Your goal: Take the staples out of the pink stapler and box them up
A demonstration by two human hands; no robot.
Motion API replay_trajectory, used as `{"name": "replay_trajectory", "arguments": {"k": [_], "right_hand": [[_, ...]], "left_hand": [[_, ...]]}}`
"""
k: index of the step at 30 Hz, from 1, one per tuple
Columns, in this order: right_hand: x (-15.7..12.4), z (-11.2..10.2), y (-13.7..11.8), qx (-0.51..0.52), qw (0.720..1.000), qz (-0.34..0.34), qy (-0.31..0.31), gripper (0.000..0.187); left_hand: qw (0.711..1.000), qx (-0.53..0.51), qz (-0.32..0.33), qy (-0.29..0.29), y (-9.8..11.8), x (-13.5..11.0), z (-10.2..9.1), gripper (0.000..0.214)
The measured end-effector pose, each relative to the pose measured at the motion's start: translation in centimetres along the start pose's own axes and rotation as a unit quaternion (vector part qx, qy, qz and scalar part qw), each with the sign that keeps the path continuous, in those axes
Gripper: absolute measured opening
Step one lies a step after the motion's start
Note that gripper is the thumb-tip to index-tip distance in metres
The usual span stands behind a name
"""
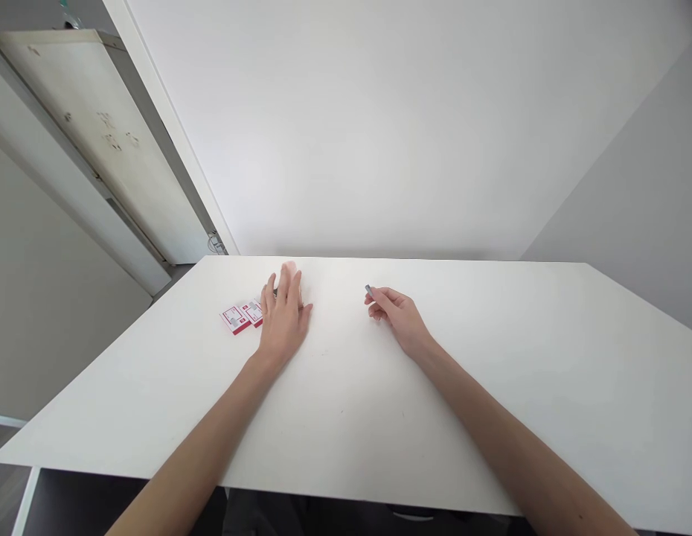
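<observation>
My left hand [283,313] lies on the white table [491,357] with its fingers stretched forward over a small dark thing that is mostly hidden under them. Just left of it lie two small red and white boxes [242,316], side by side; the nearer one touches my hand's edge. My right hand [396,313] rests on the table further right, fingers curled, pinching a small grey object [369,289] between thumb and forefinger. The two hands are about a hand's width apart.
The table's far edge meets a plain white wall. At the left stands a pale door or cabinet panel [89,134] beside a white frame [173,134]. The table's near edge runs across the bottom of the view.
</observation>
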State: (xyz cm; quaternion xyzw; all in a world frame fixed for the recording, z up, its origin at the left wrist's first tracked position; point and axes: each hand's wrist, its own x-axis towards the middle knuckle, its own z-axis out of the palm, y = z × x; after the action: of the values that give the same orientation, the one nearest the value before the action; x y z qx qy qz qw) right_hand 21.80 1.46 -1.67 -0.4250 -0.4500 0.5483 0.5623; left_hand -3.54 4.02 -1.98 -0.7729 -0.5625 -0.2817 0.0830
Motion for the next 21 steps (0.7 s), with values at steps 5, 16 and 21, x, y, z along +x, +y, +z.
{"name": "replay_trajectory", "arguments": {"k": [5, 16, 21], "right_hand": [[0.0, 0.0, -0.1, -0.002, 1.0, 0.0, -0.005, 0.042], [0.0, -0.2, -0.3, -0.005, 1.0, 0.006, -0.012, 0.042], [-0.1, -0.2, -0.4, 0.0, 1.0, 0.002, -0.017, 0.041]], "left_hand": [[0.996, 0.03, -0.078, 0.032, -1.0, -0.1, -0.1, 0.092], [0.991, 0.099, -0.081, 0.032, -1.2, -0.6, -1.3, 0.083], [0.994, 0.047, -0.084, 0.053, -0.7, -0.2, -2.1, 0.083]]}}
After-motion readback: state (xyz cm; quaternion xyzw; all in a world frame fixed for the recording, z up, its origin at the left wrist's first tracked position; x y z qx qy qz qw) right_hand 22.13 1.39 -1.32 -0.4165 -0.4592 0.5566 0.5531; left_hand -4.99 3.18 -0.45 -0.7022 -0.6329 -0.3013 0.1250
